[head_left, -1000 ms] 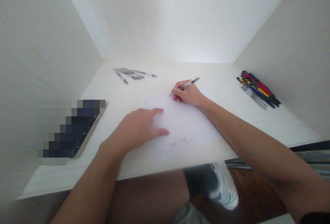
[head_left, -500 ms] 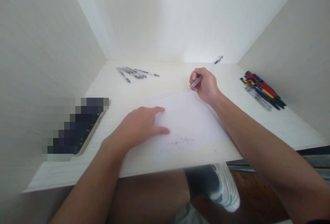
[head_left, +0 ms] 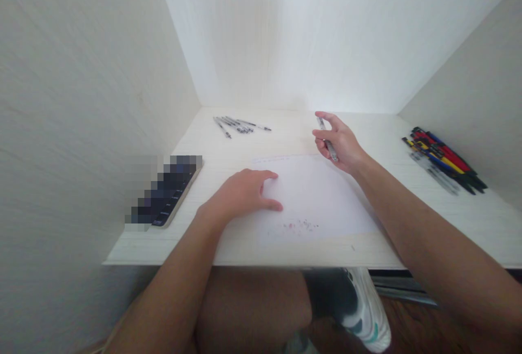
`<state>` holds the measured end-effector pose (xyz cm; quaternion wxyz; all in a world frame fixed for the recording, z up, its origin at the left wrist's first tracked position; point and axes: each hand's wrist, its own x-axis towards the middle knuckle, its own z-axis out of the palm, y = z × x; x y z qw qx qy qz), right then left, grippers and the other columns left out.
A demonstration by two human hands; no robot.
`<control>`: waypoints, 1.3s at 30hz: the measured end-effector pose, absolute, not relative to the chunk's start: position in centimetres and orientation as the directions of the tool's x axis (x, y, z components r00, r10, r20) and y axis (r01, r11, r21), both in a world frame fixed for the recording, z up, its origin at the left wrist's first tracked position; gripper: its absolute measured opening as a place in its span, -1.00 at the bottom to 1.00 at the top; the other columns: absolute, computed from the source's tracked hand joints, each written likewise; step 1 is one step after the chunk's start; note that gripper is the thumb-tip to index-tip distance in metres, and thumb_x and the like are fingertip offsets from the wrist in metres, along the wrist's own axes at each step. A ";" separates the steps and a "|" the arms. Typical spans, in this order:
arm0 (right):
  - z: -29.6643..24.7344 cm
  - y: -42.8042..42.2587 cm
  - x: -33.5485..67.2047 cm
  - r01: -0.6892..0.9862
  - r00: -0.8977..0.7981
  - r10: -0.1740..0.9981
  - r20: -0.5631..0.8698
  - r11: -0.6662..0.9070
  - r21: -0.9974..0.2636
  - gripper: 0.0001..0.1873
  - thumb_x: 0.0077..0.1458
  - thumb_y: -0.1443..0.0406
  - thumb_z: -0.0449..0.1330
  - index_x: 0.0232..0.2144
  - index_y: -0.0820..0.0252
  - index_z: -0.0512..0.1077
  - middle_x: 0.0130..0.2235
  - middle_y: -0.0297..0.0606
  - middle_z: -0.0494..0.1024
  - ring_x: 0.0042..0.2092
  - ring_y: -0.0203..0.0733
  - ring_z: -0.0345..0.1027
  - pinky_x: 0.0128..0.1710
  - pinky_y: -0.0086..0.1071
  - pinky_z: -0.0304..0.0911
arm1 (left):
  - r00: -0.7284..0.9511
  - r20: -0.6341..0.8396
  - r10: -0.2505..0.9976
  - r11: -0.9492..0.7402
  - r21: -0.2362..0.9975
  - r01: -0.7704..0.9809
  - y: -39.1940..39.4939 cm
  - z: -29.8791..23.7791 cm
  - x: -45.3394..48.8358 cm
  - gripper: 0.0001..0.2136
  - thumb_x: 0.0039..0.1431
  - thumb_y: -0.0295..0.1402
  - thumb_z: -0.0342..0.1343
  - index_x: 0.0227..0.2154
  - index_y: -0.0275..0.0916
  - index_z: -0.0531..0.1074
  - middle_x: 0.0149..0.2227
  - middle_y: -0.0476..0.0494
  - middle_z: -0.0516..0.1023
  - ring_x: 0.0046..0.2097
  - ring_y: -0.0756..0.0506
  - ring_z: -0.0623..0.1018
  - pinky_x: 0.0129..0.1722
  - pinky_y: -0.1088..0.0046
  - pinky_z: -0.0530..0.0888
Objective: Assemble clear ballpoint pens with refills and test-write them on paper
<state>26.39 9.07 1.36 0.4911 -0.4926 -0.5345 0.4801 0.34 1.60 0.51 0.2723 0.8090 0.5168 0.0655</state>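
Right hand (head_left: 340, 143) fingers grip 1 pen (head_left: 331, 151) at the paper's (head_left: 322, 196) far right corner, toward table's (head_left: 379, 136) back edge. Left hand (head_left: 244, 193): thumb and fingers spread at paper's left edge, nearer table's front edge.

Pale grained desk (head_left: 285, 144), enclosed by back panel (head_left: 293, 33), left panel (head_left: 81, 98), right panel (head_left: 485, 76). Light falls soft; dark reddish-brown floor (head_left: 420, 327) shows below.
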 end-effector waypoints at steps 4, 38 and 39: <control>1.2 9.2 26.5 0.029 -0.034 0.998 0.050 0.051 -0.998 -0.16 0.04 0.34 0.26 0.36 0.21 0.16 -0.62 -0.53 0.32 -0.67 -0.32 0.04 -0.69 -0.42 -0.18 | 0.471 -0.169 0.866 -0.336 0.501 0.798 1.8 0.3 0.3 -0.25 0.05 0.07 0.37 0.29 -0.10 0.43 -0.06 -0.13 0.66 0.02 -0.30 0.59 0.03 0.24 0.44; -1.3 10.1 26.3 0.163 -0.041 0.999 -0.022 -0.015 -0.987 -0.29 0.04 0.37 0.20 0.28 0.28 0.28 -0.68 -0.49 0.28 -0.61 -0.24 0.06 -0.65 -0.42 0.01 | 0.491 -0.177 0.853 -0.363 0.473 0.803 1.4 0.8 0.3 -0.30 0.15 0.09 0.28 0.29 -0.13 0.44 -0.08 -0.16 0.66 0.02 -0.31 0.59 0.05 0.20 0.44; -1.3 10.1 26.3 0.166 -0.046 0.999 -0.019 -0.011 -0.986 -0.29 0.05 0.38 0.20 0.28 0.29 0.28 -0.68 -0.49 0.28 -0.61 -0.24 0.06 -0.64 -0.42 0.00 | 0.488 -0.180 0.854 -0.360 0.473 0.804 1.4 0.9 0.3 -0.30 0.15 0.09 0.28 0.29 -0.13 0.43 -0.08 -0.15 0.66 0.02 -0.31 0.59 0.05 0.20 0.44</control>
